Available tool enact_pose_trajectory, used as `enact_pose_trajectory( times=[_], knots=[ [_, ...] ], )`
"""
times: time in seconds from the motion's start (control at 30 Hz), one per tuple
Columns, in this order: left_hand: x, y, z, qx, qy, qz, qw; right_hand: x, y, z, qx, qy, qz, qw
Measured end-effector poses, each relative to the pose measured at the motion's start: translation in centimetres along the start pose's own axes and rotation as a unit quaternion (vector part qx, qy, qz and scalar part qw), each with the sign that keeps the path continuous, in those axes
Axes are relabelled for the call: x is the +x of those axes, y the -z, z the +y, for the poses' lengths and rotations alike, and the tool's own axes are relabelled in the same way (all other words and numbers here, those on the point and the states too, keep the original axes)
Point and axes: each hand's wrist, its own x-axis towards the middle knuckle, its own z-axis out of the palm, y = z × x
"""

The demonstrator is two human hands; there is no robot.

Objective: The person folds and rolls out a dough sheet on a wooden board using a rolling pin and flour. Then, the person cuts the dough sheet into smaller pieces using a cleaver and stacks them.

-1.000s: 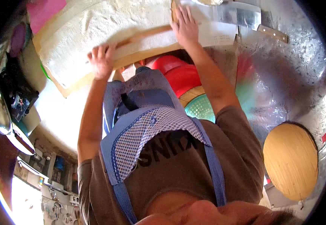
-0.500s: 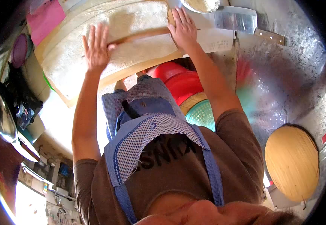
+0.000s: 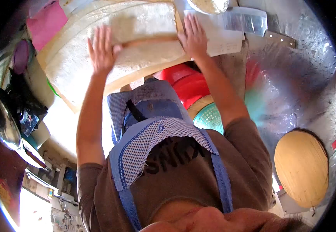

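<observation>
A thin wooden rolling pin (image 3: pixel 149 41) lies crosswise on a wide, pale, floured sheet of dough (image 3: pixel 141 19). My left hand (image 3: pixel 103 52) presses flat over the pin's left end, palm down, fingers stretched and slightly apart. At the other end, my right hand (image 3: pixel 194 38) rests flat near the dough's right edge, fingers extended. Both palms hide the pin's ends. Beneath the dough is a wooden board (image 3: pixel 148 69), its near edge showing.
Right of the board are a cleaver (image 3: pixel 249 21), a bowl of pale flour-like stuff (image 3: pixel 210 5) and a sheet of paper (image 3: pixel 226 42). A red object (image 3: pixel 189 87) and a green perforated basket (image 3: pixel 209 118) sit below. A round wooden board (image 3: pixel 301 168) stands at lower right; a pink sheet (image 3: pixel 47 27) lies upper left.
Both hands have shifted slightly toward me, the right hand more clearly, and the rolling pin now lies a little differently under them. The whole view has also moved slightly.
</observation>
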Motion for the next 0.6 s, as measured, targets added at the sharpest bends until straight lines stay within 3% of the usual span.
enact_pose_trajectory(
  times=[0.07, 0.13, 0.2, 0.33, 0.6],
  knots=[
    [3.0, -0.2, -0.4, 0.001, 0.043, 0.003, 0.999, 2.5, -0.2, 0.4, 0.049, 0.006, 0.035, 0.998],
    [0.7, -0.3, -0.2, -0.020, 0.018, 0.007, 1.000, -0.5, 0.3, -0.4, 0.034, -0.004, -0.001, 0.999],
    [-5.3, 1.0, 0.9, -0.040, 0.007, -0.075, 0.996, -6.2, 1.8, -2.3, 0.030, -0.009, -0.065, 0.997],
    [-11.3, 4.2, 2.4, -0.025, -0.018, -0.181, 0.983, -11.7, 2.3, -4.7, 0.011, -0.062, -0.093, 0.994],
    [-1.7, 4.5, 2.0, 0.029, -0.059, -0.193, 0.979, -13.2, 1.6, -3.2, 0.034, -0.121, -0.026, 0.992]
  ],
)
